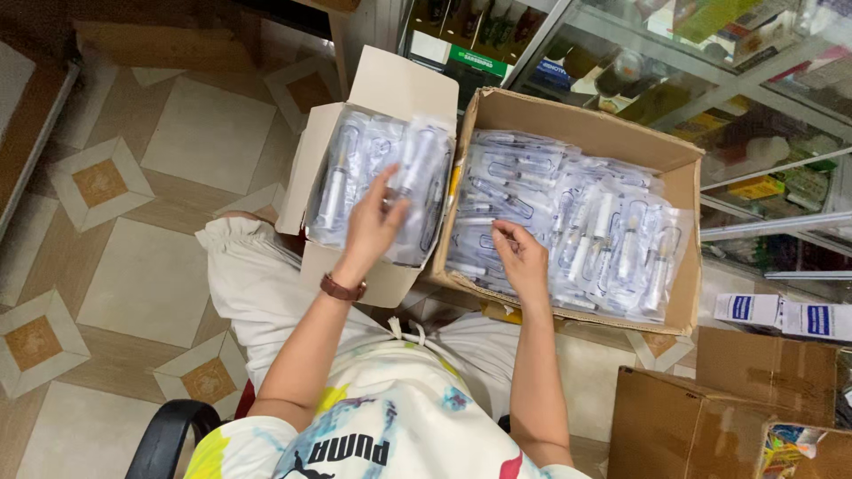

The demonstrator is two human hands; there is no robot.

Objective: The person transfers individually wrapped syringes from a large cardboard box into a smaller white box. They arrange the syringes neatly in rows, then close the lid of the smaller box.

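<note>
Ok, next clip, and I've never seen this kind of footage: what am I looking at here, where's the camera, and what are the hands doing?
There is no machine here. The one picture comes from a camera worn on a person's head, looking down at their own lap and two bare hands. The person sits on a chair over a tiled floor. The left hand rests on sealed clear packets, apparently syringes, in a small white box. The right hand pinches at similar packets in a bigger brown cardboard box. I cannot tell if either hand has a firm grip on one packet. A glass shelf cabinet stands behind, with more cardboard boxes at the right.
</note>
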